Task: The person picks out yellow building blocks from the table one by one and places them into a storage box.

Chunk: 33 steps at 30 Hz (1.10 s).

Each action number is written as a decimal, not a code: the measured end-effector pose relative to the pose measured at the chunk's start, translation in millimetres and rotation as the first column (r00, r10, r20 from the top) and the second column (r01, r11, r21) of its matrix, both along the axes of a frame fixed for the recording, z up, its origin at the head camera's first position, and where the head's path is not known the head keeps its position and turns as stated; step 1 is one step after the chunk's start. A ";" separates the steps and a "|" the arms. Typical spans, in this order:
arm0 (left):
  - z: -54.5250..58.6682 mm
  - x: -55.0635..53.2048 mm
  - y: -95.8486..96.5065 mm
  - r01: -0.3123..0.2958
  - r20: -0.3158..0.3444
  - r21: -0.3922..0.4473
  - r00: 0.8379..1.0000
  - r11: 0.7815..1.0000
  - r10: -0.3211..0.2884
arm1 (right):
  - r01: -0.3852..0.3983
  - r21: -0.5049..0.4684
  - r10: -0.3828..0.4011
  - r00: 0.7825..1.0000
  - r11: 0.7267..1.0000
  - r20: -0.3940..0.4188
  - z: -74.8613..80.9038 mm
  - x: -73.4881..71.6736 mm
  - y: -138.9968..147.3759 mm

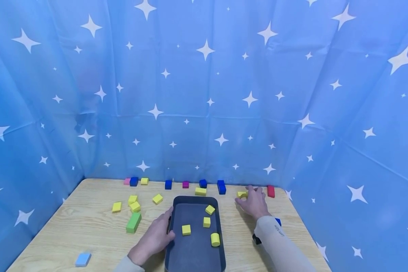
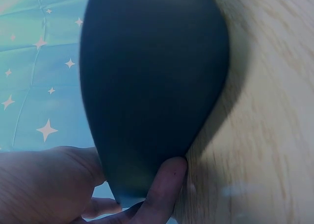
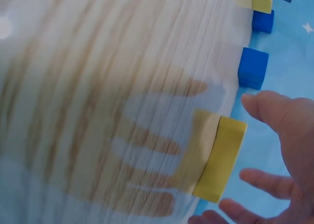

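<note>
My left hand (image 1: 155,235) grips the left side of a dark grey tray (image 1: 194,251). In the left wrist view the tray's outer wall (image 2: 157,87) fills the middle, with a fingertip pressed against it. Several yellow blocks, among them a yellow cylinder (image 1: 215,240), lie inside the tray. At the table's far right, my right hand (image 1: 254,203) reaches over a yellow block (image 1: 242,194). The right wrist view shows the fingers spread around that yellow block (image 3: 223,158), with gaps between them and it.
Near the right hand lie a red block (image 1: 271,191) and stacked blue blocks (image 1: 221,187). More blue, pink and yellow blocks line the back edge. Left of the tray are a green block (image 1: 133,222), several yellow blocks and a light blue block (image 1: 83,259). A starry curtain (image 1: 204,94) encloses the table.
</note>
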State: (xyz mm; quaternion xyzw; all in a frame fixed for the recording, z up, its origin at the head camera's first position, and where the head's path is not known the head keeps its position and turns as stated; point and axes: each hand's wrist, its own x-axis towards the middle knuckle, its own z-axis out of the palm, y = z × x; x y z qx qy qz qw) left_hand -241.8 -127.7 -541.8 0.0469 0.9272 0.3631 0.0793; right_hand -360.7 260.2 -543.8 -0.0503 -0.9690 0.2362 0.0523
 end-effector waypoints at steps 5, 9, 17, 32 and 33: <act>-0.7 -1.7 -0.3 0.003 0.006 -0.001 1.000 1.000 -0.003 | 0.014 -0.027 -0.013 0.999 1.000 0.030 -0.8 -1.1 2.1; 0.1 -1.7 -0.2 0.001 -0.006 -0.005 1.000 1.000 -0.001 | 0.003 -0.045 -0.002 1.000 0.999 0.031 -2.6 -3.9 2.7; -1.4 -0.9 0.2 -0.007 0.007 -0.005 1.000 1.000 0.007 | -0.011 -0.061 0.013 1.000 0.998 0.024 -9.2 -6.8 0.8; -0.5 -2.0 0.2 -0.003 -0.008 -0.005 1.000 1.000 0.003 | -0.042 -0.061 0.041 0.999 0.997 -0.014 -9.3 -6.6 -3.6; -0.2 -2.0 0.2 -0.002 -0.008 -0.004 1.000 1.000 0.002 | -0.046 -0.057 0.045 0.999 0.997 -0.018 -9.5 -6.6 -3.2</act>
